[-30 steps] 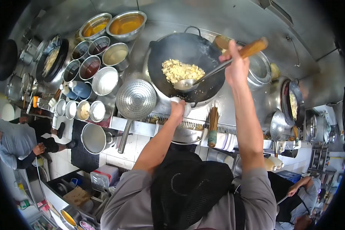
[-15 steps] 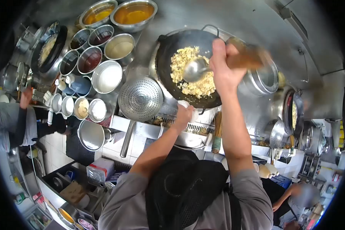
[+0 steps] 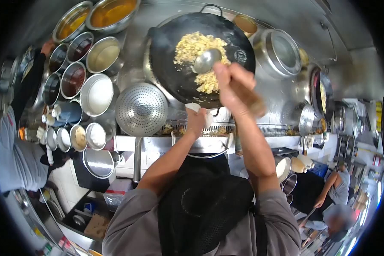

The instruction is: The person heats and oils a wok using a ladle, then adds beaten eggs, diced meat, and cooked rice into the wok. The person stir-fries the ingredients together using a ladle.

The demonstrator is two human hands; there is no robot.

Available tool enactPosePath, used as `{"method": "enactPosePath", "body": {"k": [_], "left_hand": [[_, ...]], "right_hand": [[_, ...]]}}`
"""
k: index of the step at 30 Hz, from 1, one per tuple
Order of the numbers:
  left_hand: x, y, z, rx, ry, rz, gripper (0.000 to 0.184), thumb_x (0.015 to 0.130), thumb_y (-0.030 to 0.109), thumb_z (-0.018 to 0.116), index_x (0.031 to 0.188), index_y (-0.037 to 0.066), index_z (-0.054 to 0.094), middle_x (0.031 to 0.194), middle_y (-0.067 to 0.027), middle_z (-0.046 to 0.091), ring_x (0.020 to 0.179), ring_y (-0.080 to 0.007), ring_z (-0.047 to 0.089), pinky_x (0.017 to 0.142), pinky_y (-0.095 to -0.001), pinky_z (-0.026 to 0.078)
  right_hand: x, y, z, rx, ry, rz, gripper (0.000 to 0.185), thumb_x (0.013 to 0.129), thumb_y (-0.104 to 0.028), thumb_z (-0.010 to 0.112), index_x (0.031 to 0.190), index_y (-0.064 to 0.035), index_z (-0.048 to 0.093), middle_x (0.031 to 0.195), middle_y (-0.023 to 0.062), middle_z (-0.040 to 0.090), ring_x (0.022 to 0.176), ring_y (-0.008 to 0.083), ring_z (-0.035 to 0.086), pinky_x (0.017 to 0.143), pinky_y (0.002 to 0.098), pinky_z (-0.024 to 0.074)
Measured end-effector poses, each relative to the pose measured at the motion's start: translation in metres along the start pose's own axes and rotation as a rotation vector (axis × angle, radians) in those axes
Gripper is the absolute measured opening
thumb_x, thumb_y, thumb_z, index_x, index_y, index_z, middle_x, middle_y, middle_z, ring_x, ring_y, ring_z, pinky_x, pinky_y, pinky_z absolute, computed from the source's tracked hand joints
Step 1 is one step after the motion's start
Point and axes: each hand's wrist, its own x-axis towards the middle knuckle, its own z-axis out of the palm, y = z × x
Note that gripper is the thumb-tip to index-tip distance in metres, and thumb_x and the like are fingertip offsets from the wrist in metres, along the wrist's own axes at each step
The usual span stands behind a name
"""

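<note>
A large black wok [image 3: 166, 64] sits on the stove in front of me, with yellowish fried rice [image 3: 199, 46] in its far and middle part. My right hand [image 3: 234, 83] is closed around the wooden handle of a metal ladle [image 3: 208, 60]. The ladle's bowl rests among the rice, and the hand and handle are slightly blurred. At the near rim my left hand [image 3: 195, 120] grips the wok through a folded white cloth [image 3: 207, 118].
Left of the wok lies a perforated strainer [image 3: 141, 109], its handle jutting toward me. Beyond it stand several metal pots of seasonings, including one of white powder [image 3: 97, 94]. A lidded steel pot [image 3: 281, 53] is at the right. Co-workers stand at both sides.
The ladle and my right hand have moved toward me and left relative to the wok. The rice has shifted toward the far side. The view has tilted, and the left co-worker's arm reaches further forward.
</note>
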Motion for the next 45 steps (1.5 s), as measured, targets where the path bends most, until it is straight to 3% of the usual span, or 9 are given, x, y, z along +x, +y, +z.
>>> {"method": "enactPosePath", "body": {"k": [4,12,17,23,27,33,35,42,45], "left_hand": [[-0.006,0.015,0.009,-0.107,-0.012,0.093,0.049,0.083,0.001,0.053,0.129,0.000,0.035,0.113,-0.0122,0.054,0.097,-0.0187,0.057,0.080,-0.0319,0.050],[-0.019,0.040,0.006,0.009,-0.004,-0.106,0.048,0.084,0.000,0.053,0.130,0.002,0.037,0.114,-0.0087,0.055,0.102,-0.0171,0.056,0.080,-0.0308,0.049],[-0.016,0.046,0.003,-0.010,-0.114,-0.168,0.042,0.084,0.000,0.053,0.125,0.003,0.045,0.111,-0.0080,0.057,0.099,-0.0186,0.058,0.082,-0.0334,0.050],[-0.007,0.032,-0.002,-0.027,-0.090,-0.007,0.040,0.084,-0.001,0.053,0.123,0.002,0.045,0.112,-0.0096,0.057,0.097,-0.0195,0.059,0.078,-0.0340,0.050],[0.002,0.023,-0.009,0.085,-0.107,-0.078,0.036,0.083,0.000,0.054,0.118,0.001,0.048,0.096,-0.0072,0.061,0.085,-0.0180,0.061,0.071,-0.0335,0.050],[-0.004,0.035,0.001,0.100,0.029,-0.136,0.027,0.081,0.001,0.055,0.107,0.006,0.048,0.084,-0.0040,0.056,0.062,-0.0111,0.053,0.044,-0.0273,0.038],[-0.007,0.033,0.001,0.025,-0.017,-0.072,0.029,0.081,0.001,0.054,0.108,0.007,0.047,0.086,-0.0038,0.056,0.062,-0.0112,0.054,0.045,-0.0274,0.040],[0.000,0.014,-0.007,0.051,-0.043,-0.008,0.035,0.082,0.003,0.054,0.115,0.001,0.041,0.097,-0.0090,0.055,0.079,-0.0162,0.057,0.063,-0.0303,0.048],[0.032,-0.027,-0.016,0.117,-0.067,0.260,0.041,0.080,0.004,0.056,0.117,-0.001,0.039,0.103,-0.0115,0.052,0.091,-0.0191,0.054,0.079,-0.0351,0.048]], "right_hand": [[-0.033,0.020,-0.021,0.431,0.247,0.056,0.031,0.097,-0.023,0.059,0.072,-0.0073,0.052,0.068,0.0061,0.057,0.064,0.0109,0.055,0.057,0.0277,0.0434],[0.039,0.028,-0.064,0.542,0.581,0.105,0.035,0.098,-0.020,0.060,0.066,-0.0131,0.047,0.048,-0.0061,0.038,0.041,0.0044,0.031,0.038,0.0232,0.0219],[0.063,0.066,0.004,0.902,0.516,0.137,0.035,0.095,-0.022,0.064,0.068,-0.0098,0.045,0.052,-0.0021,0.044,0.042,0.0094,0.041,0.040,0.0273,0.0322],[0.098,0.087,-0.073,0.459,0.915,0.129,0.038,0.094,-0.028,0.066,0.065,-0.0100,0.049,0.052,0.0005,0.048,0.041,0.0110,0.042,0.038,0.0282,0.0353],[0.107,0.074,0.006,0.888,0.588,0.202,0.033,0.095,-0.024,0.065,0.072,-0.0107,0.046,0.050,-0.0001,0.040,0.039,0.0116,0.038,0.040,0.0332,0.0363],[0.128,-0.003,-0.017,0.664,0.470,0.272,0.036,0.095,-0.023,0.065,0.068,-0.0106,0.044,0.050,-0.0027,0.036,0.041,0.0091,0.036,0.041,0.0300,0.0335],[0.128,-0.006,-0.005,0.796,0.575,0.023,0.036,0.093,-0.024,0.068,0.068,-0.0097,0.046,0.052,-0.0022,0.041,0.042,0.0090,0.037,0.041,0.0288,0.0345],[0.093,-0.032,0.031,0.317,-0.111,0.094,0.042,0.091,-0.033,0.069,0.064,-0.0057,0.053,0.058,-0.0005,0.052,0.053,0.0118,0.052,0.051,0.0285,0.0428],[0.034,-0.050,0.008,0.249,-0.299,-0.334,0.033,0.087,-0.025,0.071,0.063,-0.0086,0.054,0.057,0.0044,0.051,0.051,0.0159,0.052,0.052,0.0308,0.0450]]}}
